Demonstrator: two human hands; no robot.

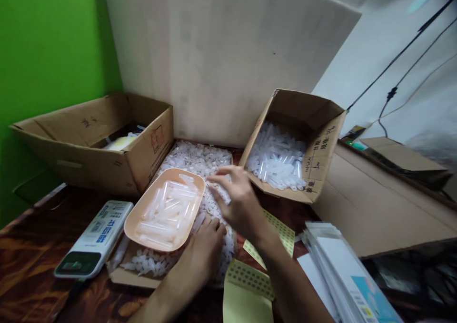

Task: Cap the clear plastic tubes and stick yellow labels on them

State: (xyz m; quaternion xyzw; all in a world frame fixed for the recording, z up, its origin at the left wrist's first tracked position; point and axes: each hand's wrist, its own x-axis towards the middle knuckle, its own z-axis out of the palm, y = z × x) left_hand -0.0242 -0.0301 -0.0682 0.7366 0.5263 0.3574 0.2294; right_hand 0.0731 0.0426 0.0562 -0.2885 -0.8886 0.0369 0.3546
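Observation:
My left hand (pixel 209 239) is curled low over the small white plastic pieces, its fingers bent. A translucent plastic tube (pixel 198 221) shows at its thumb side and appears held there; the inner fingers are hidden. My right hand (pixel 237 197) hovers just above, thumb and fingers apart, with nothing visible between them. Beneath both hands lies a shallow cardboard tray (pixel 134 279) filled with small white plastic pieces (pixel 200 155). An orange plastic tray (pixel 129 225) of clear tubes (pixel 167 209) rests on top of it, left of my hands.
A tilted cardboard box (pixel 326 156) of clear tubes stands back right. Another open box (pixel 132 166) is back left. A white electronic device (pixel 98 239) lies left. Yellow dotted sheets (pixel 248 285) and a stack of white packets (pixel 342 266) lie right.

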